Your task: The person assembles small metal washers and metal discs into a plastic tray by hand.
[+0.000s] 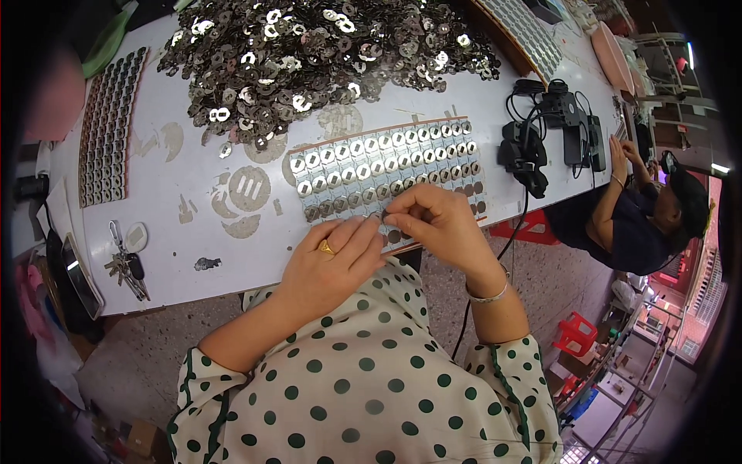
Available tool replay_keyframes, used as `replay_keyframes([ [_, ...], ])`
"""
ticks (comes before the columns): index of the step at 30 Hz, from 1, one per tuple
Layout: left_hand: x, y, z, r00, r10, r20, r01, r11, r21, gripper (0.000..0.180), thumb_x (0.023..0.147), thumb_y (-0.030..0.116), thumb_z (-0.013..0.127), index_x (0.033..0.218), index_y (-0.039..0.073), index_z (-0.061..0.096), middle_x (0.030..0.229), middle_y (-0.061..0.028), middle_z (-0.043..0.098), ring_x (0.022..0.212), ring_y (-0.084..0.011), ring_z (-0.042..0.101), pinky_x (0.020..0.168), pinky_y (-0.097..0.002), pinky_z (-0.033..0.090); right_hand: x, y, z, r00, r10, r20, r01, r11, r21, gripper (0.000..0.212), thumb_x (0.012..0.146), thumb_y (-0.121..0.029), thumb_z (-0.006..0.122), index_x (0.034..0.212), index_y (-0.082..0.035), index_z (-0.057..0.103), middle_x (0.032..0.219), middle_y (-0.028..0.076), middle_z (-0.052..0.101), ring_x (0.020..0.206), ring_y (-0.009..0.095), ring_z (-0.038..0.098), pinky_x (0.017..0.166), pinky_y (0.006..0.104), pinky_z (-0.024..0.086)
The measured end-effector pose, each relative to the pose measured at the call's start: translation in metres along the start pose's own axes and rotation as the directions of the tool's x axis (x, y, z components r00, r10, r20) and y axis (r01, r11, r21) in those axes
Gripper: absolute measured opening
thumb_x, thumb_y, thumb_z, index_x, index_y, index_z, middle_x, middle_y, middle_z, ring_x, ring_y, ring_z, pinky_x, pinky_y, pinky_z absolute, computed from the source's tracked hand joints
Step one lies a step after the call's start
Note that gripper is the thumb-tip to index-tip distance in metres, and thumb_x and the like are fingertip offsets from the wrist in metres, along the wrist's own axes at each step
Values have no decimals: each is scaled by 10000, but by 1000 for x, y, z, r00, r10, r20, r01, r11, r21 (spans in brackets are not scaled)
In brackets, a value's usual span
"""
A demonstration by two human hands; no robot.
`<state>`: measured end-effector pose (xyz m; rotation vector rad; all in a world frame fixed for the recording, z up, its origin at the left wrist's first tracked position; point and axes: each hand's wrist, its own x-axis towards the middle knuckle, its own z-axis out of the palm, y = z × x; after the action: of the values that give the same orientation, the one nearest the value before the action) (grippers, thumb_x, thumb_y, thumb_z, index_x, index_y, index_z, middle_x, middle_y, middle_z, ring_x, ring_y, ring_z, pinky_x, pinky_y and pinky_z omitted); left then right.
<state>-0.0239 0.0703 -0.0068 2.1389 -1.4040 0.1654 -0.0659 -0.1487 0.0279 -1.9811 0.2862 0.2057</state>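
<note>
A panel of small round metal plates in rows point(386, 158) lies on the table in front of me, its near edge under my hands. Many of its plates are bright with a dark diamond-shaped centre; others toward the near right are dull. My right hand point(444, 228) pinches a small dark metal disc point(386, 218) between thumb and forefinger, low over the panel's near rows. Close beside it, my left hand point(332, 255), with a gold ring, rests over the near left part, fingers bent and together. Whatever lies under its fingertips is hidden.
A large heap of loose metal plates point(309, 58) covers the far side. Another filled panel point(114, 127) lies at left, above a bunch of keys point(127, 267). Black cabled devices point(525, 151) stand at right. A person in dark clothes point(641, 209) sits farther right, near a red stool point(576, 334).
</note>
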Motion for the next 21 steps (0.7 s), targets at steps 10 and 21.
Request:
replay_keyframes([
  [10,0,1,0,1000,-2,4,2,1000,19,353,795,262,810,1076,78,700,1259,-49,629,1131,-221,594,926,-379,477,-5,-2,8,978,-193,-83,174,965,-194,155,829,-21,796,952,-23,702,818,25,597,624,79,552,557,242,453],
  [21,1,3,2,1000,-12,-7,13,999,37,364,797,261,813,1090,80,694,1262,-64,626,1130,-222,590,918,-386,479,-3,-9,3,967,-256,-9,240,917,-320,128,859,-62,773,932,-21,676,835,63,582,636,128,586,561,282,476],
])
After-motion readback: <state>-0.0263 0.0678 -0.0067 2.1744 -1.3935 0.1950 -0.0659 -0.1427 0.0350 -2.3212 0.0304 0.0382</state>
